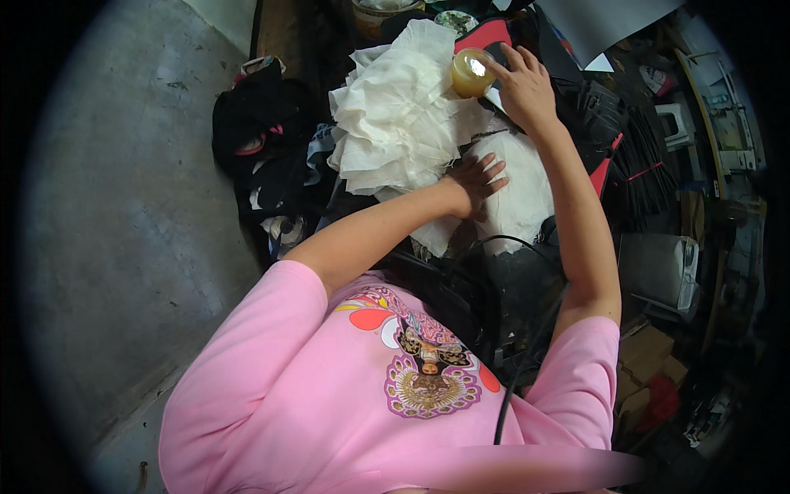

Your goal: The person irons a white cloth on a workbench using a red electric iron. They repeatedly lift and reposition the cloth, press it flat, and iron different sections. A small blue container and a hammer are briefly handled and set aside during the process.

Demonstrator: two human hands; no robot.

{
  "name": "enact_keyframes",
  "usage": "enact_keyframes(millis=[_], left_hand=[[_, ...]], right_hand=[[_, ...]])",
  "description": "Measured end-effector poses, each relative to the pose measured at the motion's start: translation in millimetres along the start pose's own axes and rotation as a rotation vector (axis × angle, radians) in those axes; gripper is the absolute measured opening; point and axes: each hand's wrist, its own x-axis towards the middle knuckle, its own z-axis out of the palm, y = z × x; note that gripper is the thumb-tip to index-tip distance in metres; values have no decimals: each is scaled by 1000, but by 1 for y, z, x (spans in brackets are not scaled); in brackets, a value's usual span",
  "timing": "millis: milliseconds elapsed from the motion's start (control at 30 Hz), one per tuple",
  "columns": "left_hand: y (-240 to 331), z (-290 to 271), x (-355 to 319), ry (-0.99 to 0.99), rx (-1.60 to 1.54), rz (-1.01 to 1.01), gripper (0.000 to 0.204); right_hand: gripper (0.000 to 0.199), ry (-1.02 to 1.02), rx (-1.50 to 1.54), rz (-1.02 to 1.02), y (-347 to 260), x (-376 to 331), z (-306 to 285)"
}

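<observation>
My left hand (479, 185) lies with its fingers spread on a white cloth piece (520, 177). Just left of it is a tall, rumpled pile of thin white cloth (395, 115). Farther away, my right hand (524, 86) reaches out with fingers apart, its fingertips at the edge of a round, clear container (471, 74) with yellowish contents. Whether the fingers touch the container or hover over it is hard to tell. The container stands against the right side of the cloth pile.
Dark clothes or fabric (267, 148) are heaped left of the pile. At the back stand a tub (383, 16) and a red item (485, 34). A black cable (527, 362) runs past my lap. To the right are a white stool (676, 123), a pale box-shaped object (658, 267) and cardboard (646, 358).
</observation>
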Motion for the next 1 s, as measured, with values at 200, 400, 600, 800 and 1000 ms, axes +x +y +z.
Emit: enact_keyframes(millis=[200,400,600,800,1000], left_hand=[[4,-8,2,-34,52,-31,92],[4,-4,3,-35,44,-38,93],[2,-2,1,-41,49,-26,95],[2,-8,-1,-17,43,-20,85],[6,-9,1,-52,76,-60,85]], right_hand=[[50,-138,-141,8,-14,13,0],[40,39,12,69,-8,-14,-21],[38,-121,160,101,-2,-86,-39],[40,-5,741,440,16,-192,-53],[38,227,1026,851,6,-274,-23]])
